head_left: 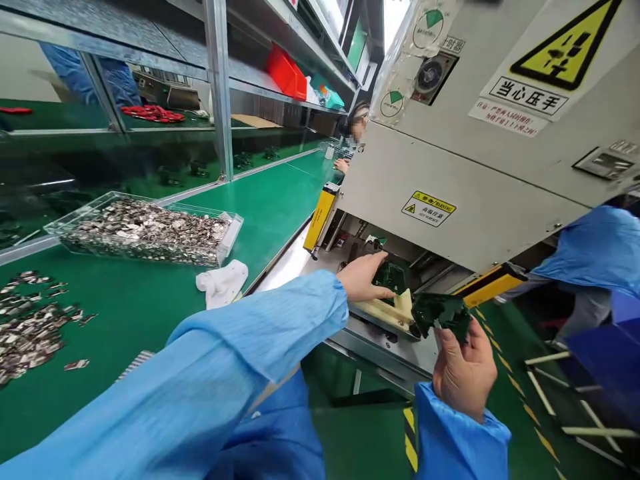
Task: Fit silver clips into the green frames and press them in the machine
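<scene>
I take the pale fixture at the mouth of the machine as my landmark on the head feed. Just off its right-hand end is the first dark part, pinched in the right hand, thumb on the near side and fingers curled behind. Its long axis seems to run roughly sideways, leading away from the fixture's end; part and fixture overlap from my angle, and I cannot tell whether they touch. The left hand reaches over the fixture's left side, thumb and index finger spread wide, with the second dark part right beside that gap, apparently sitting in the fixture; I cannot tell whether a fingertip meets it. The relation I weigh is this: the first part lies right of the left fingers, with the fixture between, so the right hand is nearer to it and the left nearer to the second. Well left of the fixture, the clear tray of metal pieces stands on the green table.
</scene>
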Demonstrator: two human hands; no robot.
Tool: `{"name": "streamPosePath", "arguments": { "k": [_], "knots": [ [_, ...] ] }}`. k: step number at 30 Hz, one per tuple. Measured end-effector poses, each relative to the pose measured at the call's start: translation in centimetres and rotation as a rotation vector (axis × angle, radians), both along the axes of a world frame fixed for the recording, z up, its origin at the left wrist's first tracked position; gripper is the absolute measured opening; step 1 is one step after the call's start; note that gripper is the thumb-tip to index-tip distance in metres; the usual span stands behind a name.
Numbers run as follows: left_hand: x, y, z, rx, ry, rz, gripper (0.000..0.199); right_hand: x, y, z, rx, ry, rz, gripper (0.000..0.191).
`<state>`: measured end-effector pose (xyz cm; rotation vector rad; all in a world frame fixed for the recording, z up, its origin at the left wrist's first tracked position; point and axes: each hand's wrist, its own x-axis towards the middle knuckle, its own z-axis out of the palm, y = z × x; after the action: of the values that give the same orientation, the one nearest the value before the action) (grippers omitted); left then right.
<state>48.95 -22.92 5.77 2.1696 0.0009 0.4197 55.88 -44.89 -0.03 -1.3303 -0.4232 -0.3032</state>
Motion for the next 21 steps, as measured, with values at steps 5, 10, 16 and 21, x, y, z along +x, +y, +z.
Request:
{"name": "streamPosePath", "arguments": {
  "k": [5,10,16,21],
  "knots": [
    [-1.8,1.1,0.0,-0.335,-0.052,0.079,0.092,3.0,2.2,2.4,-0.246,-0.093,0.112,0.07],
    [-12.8,5.0,-1.1,-0.425,0.096,0.077,0.063,4.6,5.3,4.4,-0.71,-0.188,0.349,0.067],
    [-19.7,7.6,-6.3,-0.506,0.329,0.165,0.058,3.7,4.7,3.2,-0.871,-0.315,0.195,0.066],
    [-17.5,7.9,-9.6,-0.457,0.369,0.103,0.071,1.8,-3.5,-0.8,-1.013,-0.112,-0.375,0.076]
  ]
}}
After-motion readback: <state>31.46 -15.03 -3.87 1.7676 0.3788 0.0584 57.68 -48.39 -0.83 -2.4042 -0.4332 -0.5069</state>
